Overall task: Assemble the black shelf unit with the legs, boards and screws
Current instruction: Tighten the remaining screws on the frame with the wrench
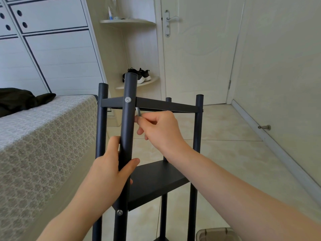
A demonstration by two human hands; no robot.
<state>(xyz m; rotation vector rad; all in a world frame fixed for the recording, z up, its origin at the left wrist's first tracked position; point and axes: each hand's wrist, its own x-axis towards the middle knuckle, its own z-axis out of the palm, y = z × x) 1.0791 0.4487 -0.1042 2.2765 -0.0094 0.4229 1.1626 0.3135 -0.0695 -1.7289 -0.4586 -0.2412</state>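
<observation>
Left hand [111, 164] is closed round the nearest leg [127, 129] of the black shelf unit [193, 197], thumb on the leg's right face and the fingers wrapped behind on the left. Below this hand a silver screw [119, 212] sits in the same leg, level with the corner of the lower board [156, 181], which lies flat to the right of the left hand. A translucent bin [215, 233] shows at the bottom edge, under the right forearm. Right hand [159, 129] is above and right of the left hand, with fingers curled and thumb and fingertips pinching a small silver tool [138, 112]; its type cannot be told. The tool tip points up, just beside the nearest leg and just under the upper board [166, 106]. Above the right hand a second screw [128, 100] is seated in the leg at the height of the upper board. The unit stands upright on the tiled floor [234, 162]: one leg [101, 127] left of the left hand, one [197, 133] right of the right hand, and the top of a fourth [168, 99] behind the upper board. Bed [43, 136] with patterned cover lies left of both hands, dark clothing [20, 100] on it. Beyond the hands are a corner shelf [151, 81] carrying black shoes [139, 75] and a closed door [196, 49].
</observation>
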